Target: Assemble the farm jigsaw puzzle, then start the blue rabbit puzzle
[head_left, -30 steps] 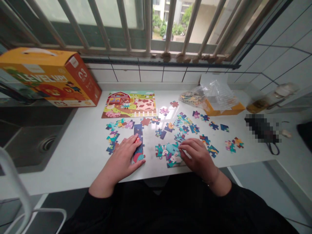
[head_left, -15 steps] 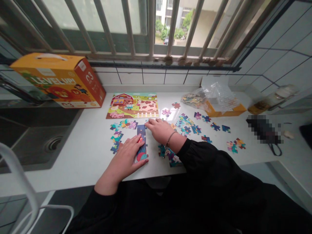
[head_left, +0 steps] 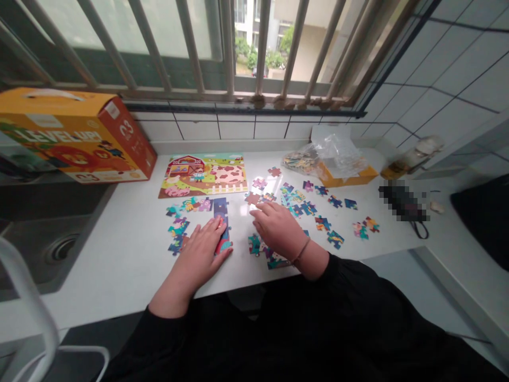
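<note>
My left hand point(head_left: 201, 252) lies flat with its fingers spread over a joined strip of dark blue puzzle pieces point(head_left: 221, 208). To the right, my right hand point(head_left: 278, 225) hovers over the counter, fingers slightly bent and apart, with nothing visible in it. Beneath its palm, a joined group of teal and dark pieces point(head_left: 254, 244) is partly hidden. Left of the strip are linked colourful pieces point(head_left: 178, 227). A brown piece point(head_left: 252, 198) sits just beyond my right fingertips. Behind the strip lies the finished farm picture point(head_left: 204, 175).
An orange box point(head_left: 75, 140) stands at the back left beside the sink point(head_left: 43, 233). Several loose pieces point(head_left: 335, 201) are scattered to the right. At the back are a clear bag of pieces point(head_left: 300, 160) and an open orange tray point(head_left: 350, 178), with a bottle point(head_left: 409, 158) beyond.
My right hand has moved away from the top of the strip, back toward the right, uncovering the brown piece. My left hand stays on the strip. The camera view has shifted to the right.
</note>
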`<action>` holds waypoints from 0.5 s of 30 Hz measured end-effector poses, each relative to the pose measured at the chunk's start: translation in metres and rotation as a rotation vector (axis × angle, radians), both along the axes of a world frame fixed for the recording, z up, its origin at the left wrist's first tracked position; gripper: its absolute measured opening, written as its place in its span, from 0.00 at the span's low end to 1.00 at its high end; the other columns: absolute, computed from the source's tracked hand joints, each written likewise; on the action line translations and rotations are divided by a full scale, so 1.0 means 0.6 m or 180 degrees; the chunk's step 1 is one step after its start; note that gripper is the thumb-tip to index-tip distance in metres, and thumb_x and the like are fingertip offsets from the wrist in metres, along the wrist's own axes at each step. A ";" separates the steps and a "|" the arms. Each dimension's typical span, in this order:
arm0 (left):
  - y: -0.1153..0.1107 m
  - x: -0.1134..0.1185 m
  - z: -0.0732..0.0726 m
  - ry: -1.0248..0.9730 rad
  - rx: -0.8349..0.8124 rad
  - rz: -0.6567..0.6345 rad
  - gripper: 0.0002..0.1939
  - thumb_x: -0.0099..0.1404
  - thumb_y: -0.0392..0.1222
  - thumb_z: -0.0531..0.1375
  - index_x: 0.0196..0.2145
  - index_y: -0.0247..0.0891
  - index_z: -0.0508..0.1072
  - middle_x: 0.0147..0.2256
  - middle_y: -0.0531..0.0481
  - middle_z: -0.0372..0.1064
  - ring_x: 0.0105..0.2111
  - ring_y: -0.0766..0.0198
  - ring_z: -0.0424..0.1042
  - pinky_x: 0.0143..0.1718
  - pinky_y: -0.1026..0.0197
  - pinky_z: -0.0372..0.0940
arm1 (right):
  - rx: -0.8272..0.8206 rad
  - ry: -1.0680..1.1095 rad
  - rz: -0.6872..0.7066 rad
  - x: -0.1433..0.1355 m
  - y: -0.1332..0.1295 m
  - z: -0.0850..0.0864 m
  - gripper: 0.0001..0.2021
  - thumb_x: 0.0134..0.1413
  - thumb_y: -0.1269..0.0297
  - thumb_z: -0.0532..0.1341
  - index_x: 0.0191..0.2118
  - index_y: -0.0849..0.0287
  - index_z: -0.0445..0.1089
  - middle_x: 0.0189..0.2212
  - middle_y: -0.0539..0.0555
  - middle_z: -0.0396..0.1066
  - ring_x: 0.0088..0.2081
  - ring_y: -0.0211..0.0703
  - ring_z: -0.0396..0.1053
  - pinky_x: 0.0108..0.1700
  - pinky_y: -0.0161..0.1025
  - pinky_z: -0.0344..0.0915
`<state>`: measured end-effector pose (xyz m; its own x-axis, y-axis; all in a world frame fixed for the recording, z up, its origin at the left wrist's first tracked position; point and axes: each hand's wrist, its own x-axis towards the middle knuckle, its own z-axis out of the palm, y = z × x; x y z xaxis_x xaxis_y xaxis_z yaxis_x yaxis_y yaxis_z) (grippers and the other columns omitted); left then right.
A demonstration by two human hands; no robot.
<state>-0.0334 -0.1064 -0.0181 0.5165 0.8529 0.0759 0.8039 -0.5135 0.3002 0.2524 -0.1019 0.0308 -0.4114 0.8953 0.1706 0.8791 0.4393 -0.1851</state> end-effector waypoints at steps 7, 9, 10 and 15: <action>-0.005 -0.002 0.006 -0.0497 0.0166 0.0050 0.31 0.80 0.57 0.58 0.72 0.37 0.70 0.76 0.30 0.63 0.76 0.36 0.64 0.78 0.29 0.58 | 0.0918 0.0802 -0.0564 0.126 -0.148 -0.033 0.11 0.80 0.63 0.59 0.43 0.54 0.77 0.41 0.57 0.81 0.46 0.53 0.75 0.54 0.52 0.70; -0.020 0.007 0.032 -0.0985 0.0211 0.0011 0.24 0.82 0.54 0.57 0.66 0.39 0.75 0.72 0.33 0.70 0.73 0.39 0.69 0.76 0.32 0.62 | 0.1133 0.0711 -0.0975 0.187 -0.167 -0.053 0.11 0.79 0.62 0.59 0.42 0.53 0.77 0.39 0.57 0.81 0.43 0.53 0.75 0.52 0.52 0.70; -0.034 0.014 0.051 -0.1271 0.0174 0.0006 0.20 0.83 0.52 0.56 0.63 0.41 0.77 0.69 0.35 0.74 0.70 0.42 0.72 0.74 0.35 0.65 | 0.1232 0.0679 -0.1174 0.216 -0.172 -0.063 0.12 0.79 0.60 0.59 0.41 0.53 0.77 0.38 0.57 0.81 0.42 0.53 0.75 0.52 0.52 0.69; -0.153 0.048 0.175 -0.2422 -0.0747 -0.0816 0.15 0.83 0.47 0.58 0.61 0.54 0.80 0.45 0.47 0.85 0.45 0.54 0.85 0.50 0.52 0.81 | 0.1161 0.0900 -0.2184 0.306 -0.170 -0.098 0.16 0.74 0.54 0.56 0.39 0.54 0.78 0.38 0.59 0.82 0.43 0.56 0.75 0.53 0.53 0.69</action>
